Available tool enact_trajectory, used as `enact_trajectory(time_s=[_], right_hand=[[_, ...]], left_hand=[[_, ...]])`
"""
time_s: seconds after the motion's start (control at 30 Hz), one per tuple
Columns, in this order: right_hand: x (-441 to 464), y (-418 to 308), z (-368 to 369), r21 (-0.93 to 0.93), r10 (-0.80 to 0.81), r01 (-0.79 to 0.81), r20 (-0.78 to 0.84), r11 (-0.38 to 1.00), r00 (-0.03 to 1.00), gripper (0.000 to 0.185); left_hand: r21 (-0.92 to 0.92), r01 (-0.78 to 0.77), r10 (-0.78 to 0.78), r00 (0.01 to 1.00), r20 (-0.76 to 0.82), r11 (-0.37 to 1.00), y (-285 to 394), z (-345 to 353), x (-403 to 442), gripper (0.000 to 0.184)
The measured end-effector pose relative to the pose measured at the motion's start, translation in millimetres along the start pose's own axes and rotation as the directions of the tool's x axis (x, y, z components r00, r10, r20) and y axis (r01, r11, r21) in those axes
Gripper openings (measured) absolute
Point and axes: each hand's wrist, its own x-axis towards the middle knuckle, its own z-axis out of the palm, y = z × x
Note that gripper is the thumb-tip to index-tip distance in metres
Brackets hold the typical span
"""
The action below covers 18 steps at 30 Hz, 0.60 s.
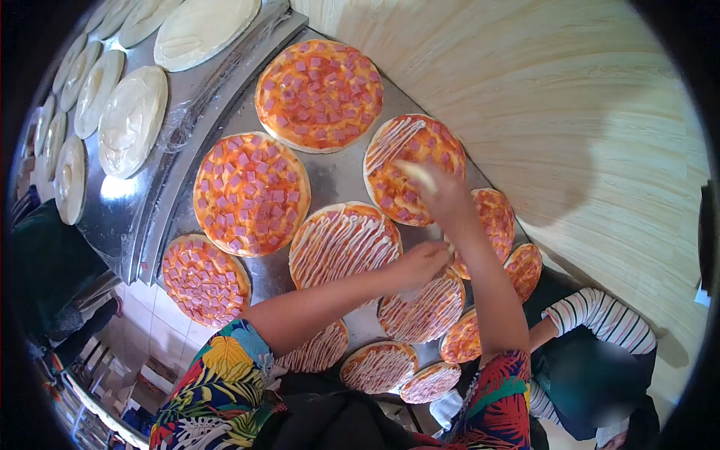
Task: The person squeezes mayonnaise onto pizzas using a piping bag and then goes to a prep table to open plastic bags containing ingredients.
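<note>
Clasping fingers (pixel 444 193), pale tapered bag (pixel 416 174), round cream-striped pizza (pixel 392 193)

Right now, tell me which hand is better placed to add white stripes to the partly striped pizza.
Probably the right hand: it is over the partly striped pizza, apparently holding a pale, blurred object. The left hand is nearer the body, beside a heavily striped pizza.
</note>
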Motion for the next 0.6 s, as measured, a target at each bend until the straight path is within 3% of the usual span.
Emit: enact_trajectory(time_s=[0.03,0.1,0.17,0.23,0.3,0.37,0.43,0.47,0.5,0.57,0.6], right_hand=[[-5.2,0.0,4.4,0.000,-0.145,0.145,0.052,0.989,0.988,0.024],[-2.9,9.1,7.1,-0.019,-0.147,0.148,0.036,0.989,0.988,0.024],[6.4,21.8,-0.7,-0.047,-0.142,0.143,0.025,0.989,0.989,0.024],[24.0,33.2,-15.7,0.052,0.121,-0.115,-0.133,0.992,0.984,0.024],[23.2,31.9,-18.4,0.035,0.157,-0.154,-0.121,0.987,0.980,0.025],[17.4,26.4,-13.2,0.022,0.191,-0.189,-0.108,0.982,0.976,0.026],[-3.8,11.4,-0.5,0.075,-0.118,0.118,-0.006,0.990,0.993,0.025],[-9.8,7.1,2.1,0.078,-0.119,0.119,-0.010,0.990,0.993,0.025],[-16.3,3.9,4.3,0.018,-0.114,0.113,0.036,0.993,0.993,0.024],[-15.9,5.0,0.6,-0.041,-0.096,0.100,0.083,0.994,0.992,0.023],[-3.1,10.1,-10.3,0.013,0.022,-0.022,0.027,1.000,0.999,0.023]], left_hand=[[0.003,0.000,0.000,1.000,-0.003,1.000,-0.7,0.6,-2.0,0.020],[0.091,0.010,-0.020,0.994,0.103,0.996,-1.1,3.0,-6.1,0.019],[0.003,0.025,-0.025,0.999,0.036,1.000,-4.3,5.8,1.6,0.018],[-0.081,0.029,-0.032,0.999,-0.029,0.996,-0.9,2.8,13.2,0.018],[-0.297,0.050,-0.051,0.999,0.004,0.954,7.3,-4.2,22.0,0.016],[-0.193,0.045,-0.046,0.999,-0.003,0.980,7.8,1.4,14.1,0.016],[-0.031,0.068,-0.065,0.994,0.089,0.997,3.8,5.3,1.1,0.018],[0.098,0.033,-0.047,0.988,0.146,0.995,1.3,3.3,-3.0,0.021],[0.101,0.036,-0.051,0.988,0.147,0.994,-1.5,3.8,-3.5,0.021],[0.094,-0.033,0.020,0.991,0.134,0.995,-6.6,8.0,-4.6,0.021],[-0.020,0.004,-0.003,0.996,0.090,1.000,-4.0,11.3,-1.2,0.021]])
